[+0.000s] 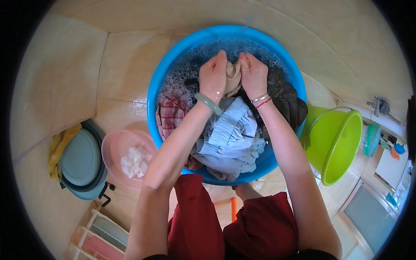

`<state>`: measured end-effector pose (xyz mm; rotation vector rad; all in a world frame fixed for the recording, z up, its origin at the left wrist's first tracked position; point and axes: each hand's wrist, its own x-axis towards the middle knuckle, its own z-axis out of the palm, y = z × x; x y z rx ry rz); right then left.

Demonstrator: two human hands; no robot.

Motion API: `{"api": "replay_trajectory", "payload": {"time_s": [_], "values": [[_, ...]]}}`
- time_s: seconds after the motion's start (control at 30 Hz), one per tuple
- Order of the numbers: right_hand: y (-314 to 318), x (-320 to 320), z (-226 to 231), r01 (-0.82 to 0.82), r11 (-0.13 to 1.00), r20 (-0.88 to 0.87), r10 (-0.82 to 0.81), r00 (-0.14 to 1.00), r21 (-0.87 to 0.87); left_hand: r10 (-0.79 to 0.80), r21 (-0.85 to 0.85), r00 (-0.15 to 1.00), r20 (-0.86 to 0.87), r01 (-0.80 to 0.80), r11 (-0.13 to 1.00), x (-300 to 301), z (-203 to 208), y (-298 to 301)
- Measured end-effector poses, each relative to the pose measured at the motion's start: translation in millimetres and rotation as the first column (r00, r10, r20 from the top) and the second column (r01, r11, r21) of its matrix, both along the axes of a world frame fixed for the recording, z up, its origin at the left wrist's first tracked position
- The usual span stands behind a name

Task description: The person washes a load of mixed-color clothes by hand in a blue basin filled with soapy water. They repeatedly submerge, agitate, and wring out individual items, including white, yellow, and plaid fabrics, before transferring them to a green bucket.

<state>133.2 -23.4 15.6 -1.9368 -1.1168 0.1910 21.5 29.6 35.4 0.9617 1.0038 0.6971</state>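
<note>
Over a large blue tub (pixel 152 99) of sudsy water, both my hands are closed on a wet beige cloth (pixel 232 79). My left hand (pixel 213 77), with a green bangle at the wrist, grips its left side. My right hand (pixel 254 77), with a silver bangle and a red string, grips the right side. The cloth's kind does not show, bunched between my fists. Below it in the tub lie a light blue garment (pixel 232 130) with a gathered waistband, a red plaid cloth (pixel 173 115) at the left and a dark garment (pixel 281 97) at the right.
A pink basin (pixel 115 149) with a crumpled white cloth (pixel 135 162) stands left of the tub. Beyond it are folded grey-green basins (pixel 82 158). At the right, a lime green bucket (pixel 331 143) leans tilted below a wall tap (pixel 381 106).
</note>
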Motion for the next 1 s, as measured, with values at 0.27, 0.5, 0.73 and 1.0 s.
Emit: {"api": "replay_trajectory", "payload": {"time_s": [0.27, 0.5, 0.73, 1.0], "values": [[-19.3, 6.4, -46.6, -0.003, 0.926, -0.039, -0.012, 0.999, -0.377, -0.191, 0.449, 0.906, -0.379, 0.360, 0.818, -33.6, -43.5, 31.7], [-11.4, 18.5, -79.8, 0.071, 0.892, 0.075, -0.042, 0.996, -0.446, -0.137, 0.006, 0.974, -0.183, 0.140, 0.990, -57.9, -20.1, 14.9], [-28.2, -25.6, 44.8, -0.175, 0.984, -0.177, 0.176, 0.968, 0.021, 0.096, -0.577, 0.950, 0.298, 0.099, 0.811, -40.2, 9.8, -5.0], [-69.3, -35.6, 78.7, -0.095, 0.965, -0.481, 0.206, 0.852, 0.245, 0.195, -0.514, 0.886, 0.420, 0.055, 0.856, -19.3, 11.6, -14.5]]}}
